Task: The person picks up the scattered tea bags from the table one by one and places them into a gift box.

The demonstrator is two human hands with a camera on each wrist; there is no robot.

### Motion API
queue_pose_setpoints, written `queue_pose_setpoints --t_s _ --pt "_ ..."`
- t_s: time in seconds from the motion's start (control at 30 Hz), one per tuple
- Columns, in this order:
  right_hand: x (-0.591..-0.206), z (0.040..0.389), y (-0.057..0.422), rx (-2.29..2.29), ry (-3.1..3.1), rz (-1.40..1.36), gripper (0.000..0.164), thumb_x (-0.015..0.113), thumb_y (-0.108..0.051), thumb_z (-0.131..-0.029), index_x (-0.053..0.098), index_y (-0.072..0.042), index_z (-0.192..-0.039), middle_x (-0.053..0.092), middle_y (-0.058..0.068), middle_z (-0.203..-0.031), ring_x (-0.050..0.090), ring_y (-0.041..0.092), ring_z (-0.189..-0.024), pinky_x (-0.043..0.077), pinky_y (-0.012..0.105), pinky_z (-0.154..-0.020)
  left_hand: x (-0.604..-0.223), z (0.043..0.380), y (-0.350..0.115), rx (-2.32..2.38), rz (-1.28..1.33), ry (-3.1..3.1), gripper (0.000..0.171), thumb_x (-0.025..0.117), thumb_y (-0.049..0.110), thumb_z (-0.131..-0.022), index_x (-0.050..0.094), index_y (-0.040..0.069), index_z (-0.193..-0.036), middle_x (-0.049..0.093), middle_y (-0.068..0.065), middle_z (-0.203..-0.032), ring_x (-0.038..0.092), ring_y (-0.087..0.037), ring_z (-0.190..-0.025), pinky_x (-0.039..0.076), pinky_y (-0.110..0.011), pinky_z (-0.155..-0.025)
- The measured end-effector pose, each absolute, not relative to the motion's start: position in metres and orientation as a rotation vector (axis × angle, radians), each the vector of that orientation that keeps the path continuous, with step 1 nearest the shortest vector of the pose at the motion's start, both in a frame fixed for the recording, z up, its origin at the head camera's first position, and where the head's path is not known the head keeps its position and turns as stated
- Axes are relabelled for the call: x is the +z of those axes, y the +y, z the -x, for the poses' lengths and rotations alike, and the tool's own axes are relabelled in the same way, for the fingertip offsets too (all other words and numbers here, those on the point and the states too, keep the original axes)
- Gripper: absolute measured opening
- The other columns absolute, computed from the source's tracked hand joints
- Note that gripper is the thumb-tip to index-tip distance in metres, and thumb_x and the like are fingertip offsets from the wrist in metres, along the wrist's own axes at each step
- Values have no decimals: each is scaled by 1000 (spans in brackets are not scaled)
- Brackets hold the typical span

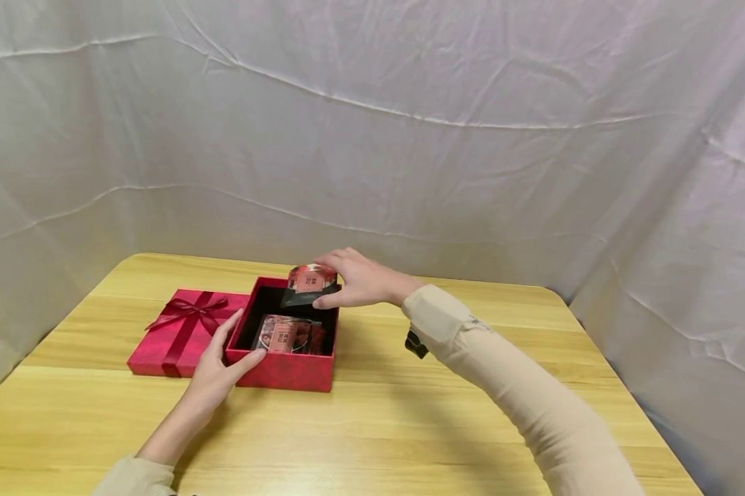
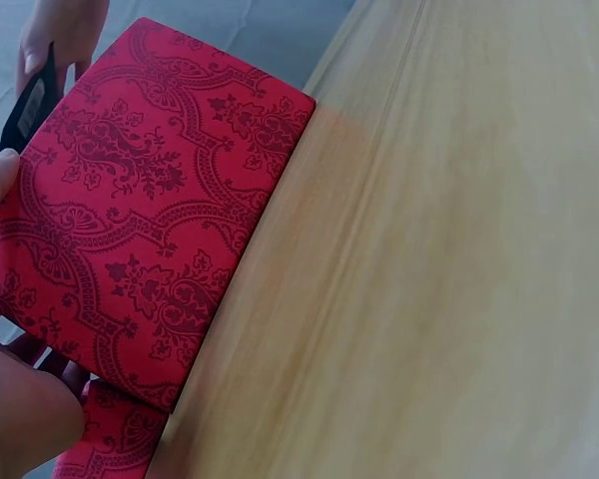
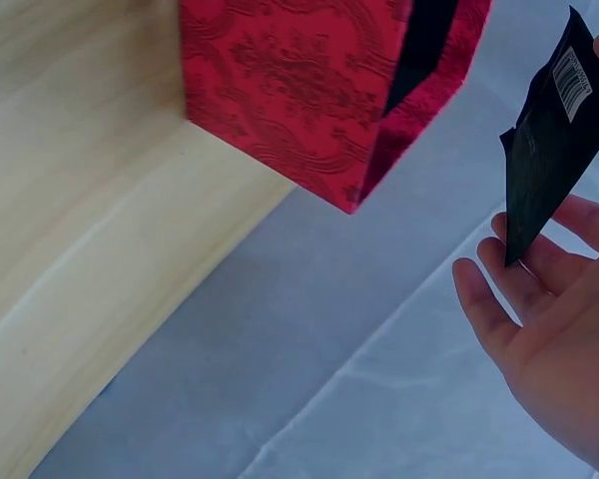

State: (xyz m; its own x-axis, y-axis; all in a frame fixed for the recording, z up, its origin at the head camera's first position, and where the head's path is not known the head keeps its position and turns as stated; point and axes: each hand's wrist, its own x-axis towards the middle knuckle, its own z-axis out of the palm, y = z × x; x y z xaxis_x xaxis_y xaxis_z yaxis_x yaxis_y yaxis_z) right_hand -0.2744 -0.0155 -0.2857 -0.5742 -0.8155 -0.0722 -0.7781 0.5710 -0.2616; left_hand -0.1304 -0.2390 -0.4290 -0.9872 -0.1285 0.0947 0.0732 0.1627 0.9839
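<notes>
A red patterned gift box [image 1: 285, 373], black inside, stands uncovered on the table. My left hand [image 1: 216, 364] grips its near left corner, thumb over the front rim and fingers along the left wall. Above the box's far part, my right hand [image 1: 367, 278] pinches a flat sachet [image 1: 310, 281] by its right side. The sachet's front is red and dark with a pinkish label; its black back [image 3: 559, 130] carries a white barcode in the right wrist view. More sachets [image 1: 283, 336] with the same look lie in the near part of the box.
Left of the box lies its red lid [image 1: 155, 348] with a dark red ribbon bow [image 1: 192, 311]. A wooden table [image 1: 422, 420] carries everything, and a pale cloth [image 1: 372, 158] hangs behind it. A black device [image 1: 416, 344] sits at my right wrist.
</notes>
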Motion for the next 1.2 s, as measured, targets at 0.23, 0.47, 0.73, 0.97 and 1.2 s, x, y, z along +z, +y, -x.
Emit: queue_pose_setpoints --t_s 0.23,0.47,0.73,0.97,1.2 --pt "-280 274 -28 -311 2587 1312 75 65 -44 -87 38 -10 -148 41 9 -146 32 21 -133 33 38 -106 -429 131 -241 -1906 -56 -2299 81 67 17 -92 17 19 -156 30 -19 -150 35 -29 -128 35 -24 -96" --pt "-287 275 -39 -247 2561 1305 77 68 -44 -86 38 -9 -148 38 9 -148 30 22 -135 34 38 -107 -429 130 -240 -1904 -63 -2308 81 67 18 -92 17 18 -156 31 -18 -150 35 -28 -129 35 -19 -93" --pt "-298 275 -46 -208 2555 1297 77 70 -43 -85 40 -9 -147 38 9 -148 31 23 -135 33 37 -107 -429 132 -239 -1912 -60 -2301 81 67 18 -92 17 18 -156 33 -19 -149 36 -29 -127 36 -14 -88" --pt "-314 271 -53 -180 2549 1313 80 72 -44 -83 41 -8 -146 40 9 -148 32 24 -135 32 34 -107 -431 134 -237 -1920 -57 -2287 80 67 17 -92 18 18 -156 34 -19 -148 37 -27 -125 36 -13 -87" --pt "-325 267 -55 -194 2549 1293 83 74 -46 -80 42 -8 -146 43 8 -146 34 23 -134 31 32 -108 -432 136 -236 -1907 -58 -2308 81 67 19 -92 17 20 -156 32 -19 -149 35 -31 -128 35 -38 -98"
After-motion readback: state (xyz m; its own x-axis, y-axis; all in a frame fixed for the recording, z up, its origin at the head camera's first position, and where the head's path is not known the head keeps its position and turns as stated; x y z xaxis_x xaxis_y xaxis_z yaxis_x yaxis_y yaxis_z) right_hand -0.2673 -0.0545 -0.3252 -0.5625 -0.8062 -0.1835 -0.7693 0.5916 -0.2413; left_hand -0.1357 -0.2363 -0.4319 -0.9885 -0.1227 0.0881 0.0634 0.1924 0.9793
